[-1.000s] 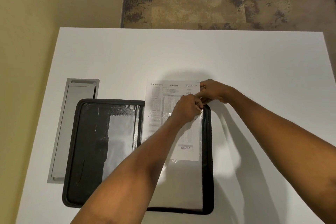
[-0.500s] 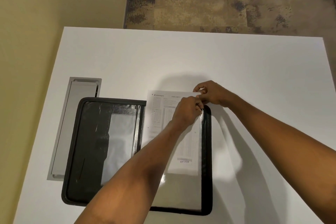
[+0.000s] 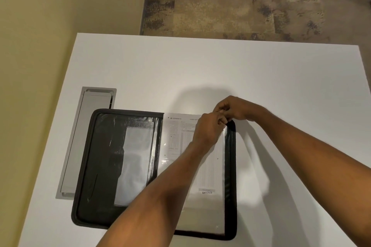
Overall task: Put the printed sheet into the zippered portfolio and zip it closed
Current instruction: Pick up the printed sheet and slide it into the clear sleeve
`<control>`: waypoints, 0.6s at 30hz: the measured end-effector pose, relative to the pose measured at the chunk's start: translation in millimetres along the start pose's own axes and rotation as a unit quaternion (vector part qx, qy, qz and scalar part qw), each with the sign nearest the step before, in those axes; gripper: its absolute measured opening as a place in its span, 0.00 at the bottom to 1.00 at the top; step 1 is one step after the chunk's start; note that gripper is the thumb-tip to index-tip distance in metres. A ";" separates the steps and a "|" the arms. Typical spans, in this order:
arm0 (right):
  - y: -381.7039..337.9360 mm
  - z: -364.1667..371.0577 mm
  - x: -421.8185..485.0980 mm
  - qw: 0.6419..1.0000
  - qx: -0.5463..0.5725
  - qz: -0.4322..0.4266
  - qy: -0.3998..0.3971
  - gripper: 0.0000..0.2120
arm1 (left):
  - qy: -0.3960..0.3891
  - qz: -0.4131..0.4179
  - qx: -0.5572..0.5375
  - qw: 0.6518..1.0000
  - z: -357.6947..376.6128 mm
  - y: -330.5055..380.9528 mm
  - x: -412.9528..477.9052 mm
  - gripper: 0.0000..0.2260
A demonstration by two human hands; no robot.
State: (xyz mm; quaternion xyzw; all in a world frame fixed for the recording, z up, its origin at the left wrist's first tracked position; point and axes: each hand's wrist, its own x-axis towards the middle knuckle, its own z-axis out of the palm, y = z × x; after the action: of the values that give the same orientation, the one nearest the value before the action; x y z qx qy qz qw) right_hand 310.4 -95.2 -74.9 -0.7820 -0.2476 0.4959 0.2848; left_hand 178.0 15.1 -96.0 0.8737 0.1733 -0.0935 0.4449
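Paper work fills the head view: a black portfolio point(image 3: 94, 176) lies open flat on a white table point(image 3: 200, 70), its left panel showing dark pockets and a pale insert, its right panel carrying a clear sleeve point(image 3: 200, 218). The printed sheet point(image 3: 176, 136) sits on that right panel, apparently inside the sleeve, with its top edge about level with the portfolio's upper rim and a small label reading "ENTERED" near its bottom. At the panel's 1 o'clock corner both hands meet. The left hand point(image 3: 208, 130) is clenched in a pinch at the sheet's top right edge, and the right hand point(image 3: 234, 108), touching it from 1 o'clock, pinches the same corner; whether it holds sheet or sleeve cannot be told. A grey cable tray point(image 3: 80, 146) is set into the table at the portfolio's 9 o'clock side.
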 end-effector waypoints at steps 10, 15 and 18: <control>16.4 15.0 -17.7 0.995 -0.062 0.023 -0.079 0.04 | -0.010 0.002 -0.001 1.000 2.7 -4.6 -3.3 0.05; 15.7 25.7 -22.0 0.999 -0.013 -0.017 -0.046 0.16 | -0.005 0.003 -0.033 0.999 1.8 -3.8 -5.1 0.07; 15.9 32.6 -23.4 0.999 -0.015 -0.048 0.021 0.20 | -0.001 0.028 -0.090 0.996 -4.6 -5.6 -5.8 0.08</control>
State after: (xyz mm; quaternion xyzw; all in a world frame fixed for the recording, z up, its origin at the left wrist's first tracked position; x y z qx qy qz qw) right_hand 273.2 -115.7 -82.3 -0.7836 -0.2863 0.4616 0.3014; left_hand 170.5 20.6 -95.6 0.8342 0.1562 -0.0658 0.5248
